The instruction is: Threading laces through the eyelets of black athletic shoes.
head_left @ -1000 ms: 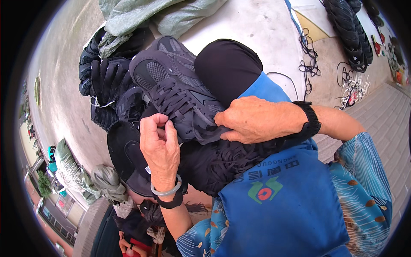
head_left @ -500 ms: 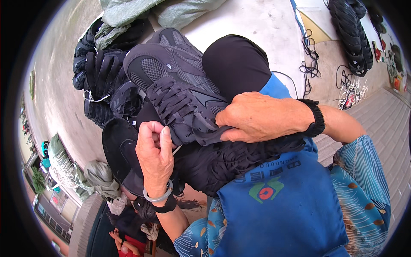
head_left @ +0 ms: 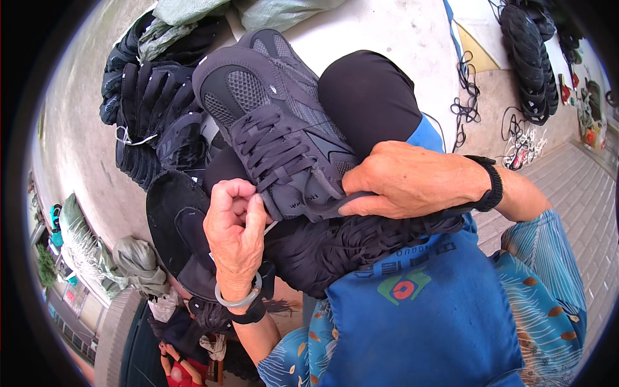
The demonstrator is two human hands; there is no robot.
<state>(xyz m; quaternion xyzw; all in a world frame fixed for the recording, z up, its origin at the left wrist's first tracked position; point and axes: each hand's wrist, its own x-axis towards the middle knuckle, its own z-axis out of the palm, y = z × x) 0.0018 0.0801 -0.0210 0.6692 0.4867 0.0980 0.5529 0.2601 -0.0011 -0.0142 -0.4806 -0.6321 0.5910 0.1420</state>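
A dark grey sneaker upper [head_left: 284,138] lies across my lap, its toe pointing up and left; a second one shows partly behind it. Flat grey laces cross its front in several rows. My right hand [head_left: 419,180] is closed at the ankle end, thumb and fingers pinching a grey shoelace [head_left: 325,211]. My left hand [head_left: 235,235] is closed beside the tongue, fingertips pressed together; what they hold is hidden. Under the upper, a thick bundle of dark laces [head_left: 322,255] rests on my lap over the blue apron [head_left: 419,322].
Stacks of black shoe uppers [head_left: 151,97] lie at the left, with a black shoe-shaped piece [head_left: 171,213] nearer my left hand. Another stack [head_left: 529,64] stands far right, by loose black cords [head_left: 465,106]. Pale sacks [head_left: 284,11] lie ahead. Another person's hands [head_left: 171,351] show at lower left.
The view has shifted a little. The upper's tongue end faces me more openly. Both hands keep nearly the same grip, with the right slightly farther right.
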